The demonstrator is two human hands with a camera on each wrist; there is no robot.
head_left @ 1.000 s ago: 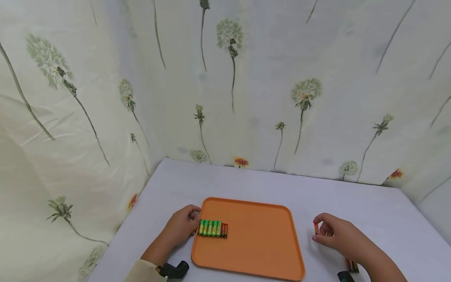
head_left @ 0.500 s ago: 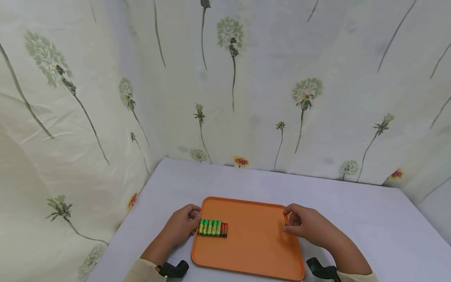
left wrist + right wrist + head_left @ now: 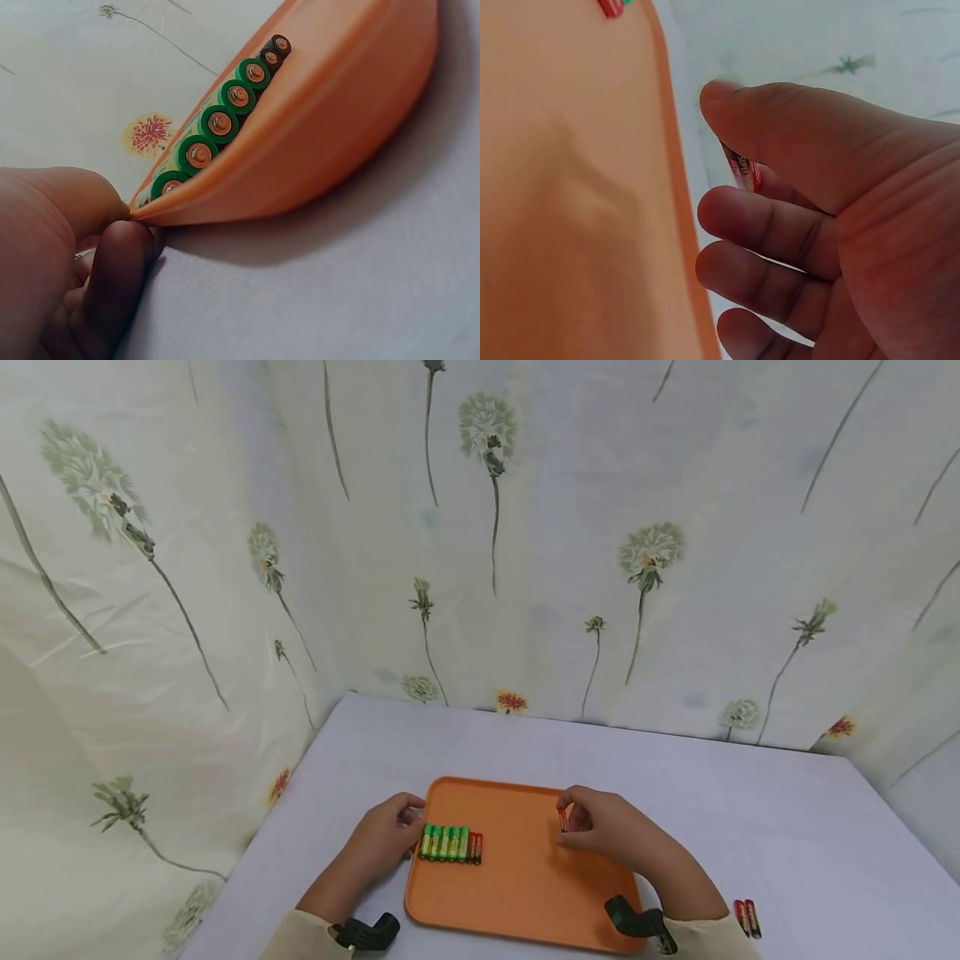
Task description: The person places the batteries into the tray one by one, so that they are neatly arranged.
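Observation:
An orange tray [image 3: 517, 893] lies on the table, and my left hand [image 3: 381, 839] pinches its left rim between thumb and finger. Along that side of the tray, several green batteries [image 3: 445, 843] lie in a row. Two thinner red batteries [image 3: 475, 848] continue the row on its right; their dark ends [image 3: 276, 49] show in the left wrist view. Over the tray's right half, my right hand [image 3: 618, 831] holds another small red battery [image 3: 563, 820] between thumb and fingers. In the right wrist view this battery [image 3: 744, 171] is partly hidden by the thumb.
Two more red batteries [image 3: 747, 917] lie on the white table [image 3: 712, 793] to the right of the tray. A flower-printed curtain [image 3: 540, 552] hangs behind and to the left. Each wrist wears a black device [image 3: 367, 932].
My right hand has carried the small red battery leftward from beside the tray to above it. The two red batteries on the table are now uncovered. My left hand has stayed put.

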